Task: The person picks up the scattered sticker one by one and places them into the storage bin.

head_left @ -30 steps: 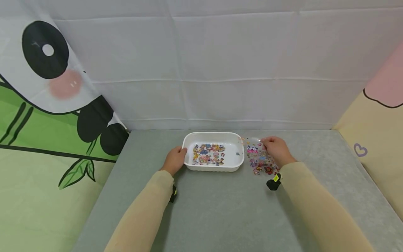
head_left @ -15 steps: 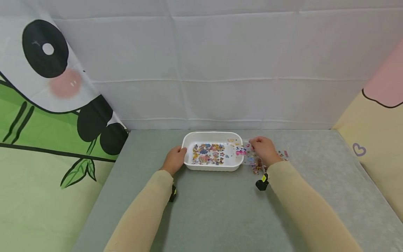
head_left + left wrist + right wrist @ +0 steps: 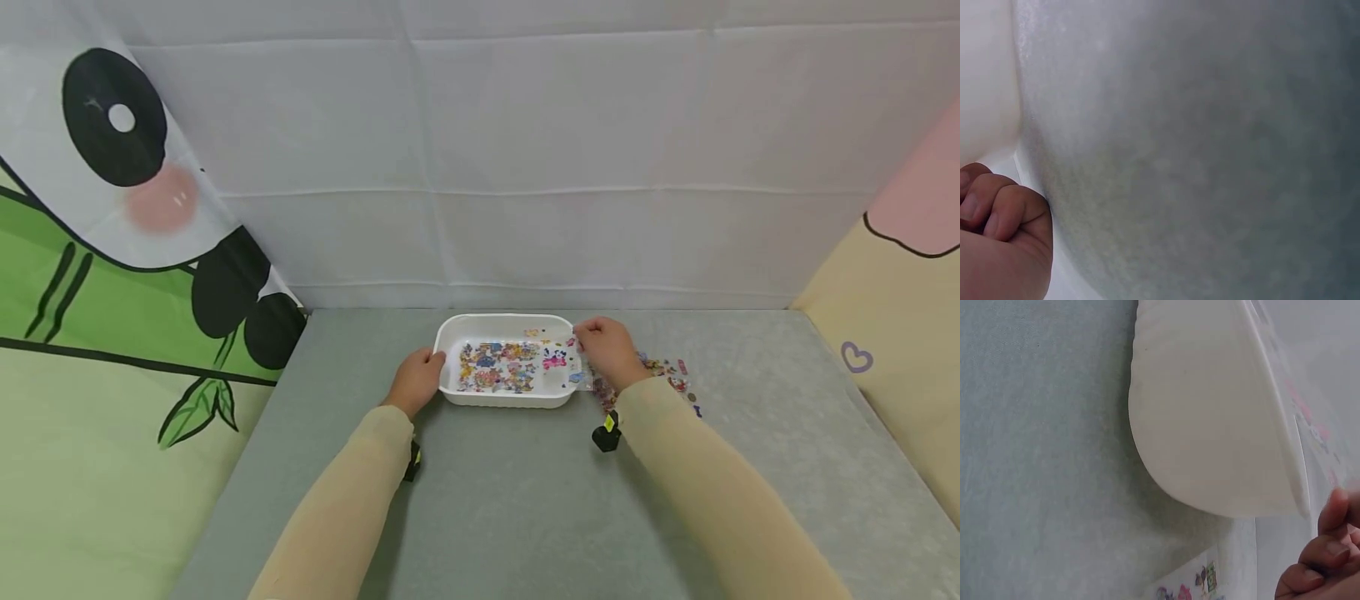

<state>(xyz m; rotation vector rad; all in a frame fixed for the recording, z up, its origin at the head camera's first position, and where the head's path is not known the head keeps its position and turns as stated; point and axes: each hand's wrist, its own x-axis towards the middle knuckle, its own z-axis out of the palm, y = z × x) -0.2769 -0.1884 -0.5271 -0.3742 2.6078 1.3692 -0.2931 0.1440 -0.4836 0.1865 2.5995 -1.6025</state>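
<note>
A white tray [image 3: 507,402] stands on the grey table, with colourful small-figure stickers [image 3: 491,368] lying in its left and middle part. My left hand [image 3: 415,382] grips the tray's left rim; in the left wrist view its fingers [image 3: 1010,209] are curled. Over the right rim, my right hand [image 3: 609,354] pinches the edge of a clear sticker sheet [image 3: 555,359] with pink and other coloured figures, which reaches into the tray's right side. The right wrist view shows this see-through sheet [image 3: 1310,419] above the rim, beside the thumb and finger.
More sticker sheets [image 3: 675,375] lie on the table right of the tray, partly hidden under my right hand and sleeve. A white cloth wall [image 3: 525,167] rises behind the table [image 3: 525,500]. Printed cloths hang at the left and right.
My right hand has moved left, carrying the clear sticker sheet from beside the tray to over its right part. More of the sheets on the table now show. The left hand has stayed on the rim.
</note>
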